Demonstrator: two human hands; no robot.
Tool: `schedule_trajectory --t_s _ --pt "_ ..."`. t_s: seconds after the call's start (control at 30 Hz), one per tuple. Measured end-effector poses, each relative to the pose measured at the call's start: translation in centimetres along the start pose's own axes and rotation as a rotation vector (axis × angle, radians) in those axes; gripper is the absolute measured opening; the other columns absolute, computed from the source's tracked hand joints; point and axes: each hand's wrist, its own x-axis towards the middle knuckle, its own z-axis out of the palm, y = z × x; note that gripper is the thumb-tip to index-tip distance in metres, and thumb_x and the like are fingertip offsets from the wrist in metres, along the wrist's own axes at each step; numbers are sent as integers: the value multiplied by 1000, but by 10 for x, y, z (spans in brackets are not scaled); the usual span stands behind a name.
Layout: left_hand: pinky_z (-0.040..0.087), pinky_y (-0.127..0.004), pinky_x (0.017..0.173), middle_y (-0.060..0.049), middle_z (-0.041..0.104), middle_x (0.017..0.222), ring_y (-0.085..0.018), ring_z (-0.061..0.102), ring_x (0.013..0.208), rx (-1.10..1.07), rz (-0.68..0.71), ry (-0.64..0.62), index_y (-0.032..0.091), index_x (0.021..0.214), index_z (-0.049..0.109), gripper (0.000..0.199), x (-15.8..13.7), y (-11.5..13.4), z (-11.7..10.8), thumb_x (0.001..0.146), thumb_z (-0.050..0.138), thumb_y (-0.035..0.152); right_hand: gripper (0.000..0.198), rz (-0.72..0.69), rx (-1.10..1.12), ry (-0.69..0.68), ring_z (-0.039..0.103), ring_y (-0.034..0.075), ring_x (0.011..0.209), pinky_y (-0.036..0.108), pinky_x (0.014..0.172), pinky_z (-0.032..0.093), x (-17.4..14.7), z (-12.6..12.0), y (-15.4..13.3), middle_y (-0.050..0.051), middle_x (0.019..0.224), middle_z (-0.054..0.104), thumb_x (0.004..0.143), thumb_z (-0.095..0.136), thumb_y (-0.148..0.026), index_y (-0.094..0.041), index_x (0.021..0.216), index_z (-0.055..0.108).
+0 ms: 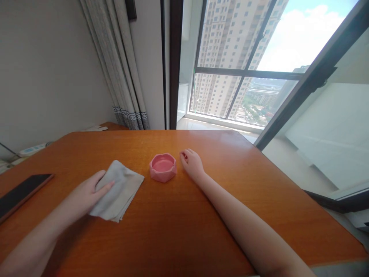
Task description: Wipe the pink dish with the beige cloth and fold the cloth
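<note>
My left hand grips a folded light-grey cloth, its thumb lying across the top while the other fingers are partly hidden by the fabric. To the right of the cloth, a pink ashtray with a faceted, angular rim stands upright on the brown wooden table. Just beyond the ashtray's right side rests my right hand, fingers curled into a loose fist with nothing visible in them. A small gap separates it from the ashtray. The cloth and the ashtray do not touch.
A dark phone-like slab lies at the table's left edge. Behind the table hang grey curtains beside a dark door frame. On the right, a tilted-looking glass door stands near the table's edge.
</note>
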Motion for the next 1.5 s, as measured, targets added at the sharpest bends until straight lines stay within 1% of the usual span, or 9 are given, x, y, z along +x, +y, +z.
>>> schedule_trajectory --t_s 0.13,0.3,0.5,0.6,0.77,0.9,1.1,1.33,1.5 --pt "51 -32 60 -5 67 89 -23 63 76 -596 -48 -121 21 103 57 50 6 74 27 69 58 57 29 -132 536 -156 56 19 95 31 89 41 -9 -11 -43 4 97 64 88 46 -40 -21 101 62" --pt "52 -34 66 -10 66 94 -23 64 79 -903 -78 40 14 108 52 51 38 111 63 73 57 51 64 219 1260 -255 58 21 105 35 90 46 -12 -8 -82 5 103 67 88 20 -66 -20 112 58" --pt "51 -32 75 -7 65 99 -21 62 90 -902 -33 294 17 101 52 42 53 102 85 74 58 48 37 448 1578 -277 63 19 92 30 81 51 -7 -5 -69 5 94 69 84 53 -49 -18 103 59" --pt "50 -32 79 -7 64 101 -21 61 93 -901 -5 240 18 102 52 42 52 88 96 74 58 49 22 588 1530 -258 64 17 82 27 75 52 -7 0 -59 5 84 69 78 65 -31 -15 91 62" --pt "49 -34 81 -8 62 110 -22 60 96 -875 61 101 19 112 50 44 48 75 112 80 53 49 25 749 1566 -175 65 19 82 31 77 53 -6 3 -60 6 82 69 82 57 -38 -15 91 61" --pt "46 -37 85 -7 62 102 -23 58 95 -594 210 130 18 105 53 37 39 75 116 81 52 46 30 581 1428 -236 64 21 87 35 82 52 -8 -5 -73 4 88 68 71 64 -27 -17 99 59" --pt "40 -37 95 -9 57 108 -20 53 105 -429 477 235 18 94 54 29 34 72 119 92 31 35 58 216 807 209 53 22 111 37 93 44 -10 -34 -70 4 115 60 74 49 -19 -26 131 41" --pt "31 -42 105 -16 46 133 -23 43 125 -495 191 105 16 124 39 44 56 53 142 88 39 42 62 -326 126 -323 54 26 104 39 92 42 -15 -10 -55 8 122 59 77 51 -18 -24 137 39" --pt "33 -40 104 -11 55 123 -20 50 116 -607 187 -34 18 117 44 39 58 50 142 89 33 43 42 -435 -185 -238 38 32 122 49 103 26 -12 -4 -47 13 137 44 75 64 -36 -20 114 59"
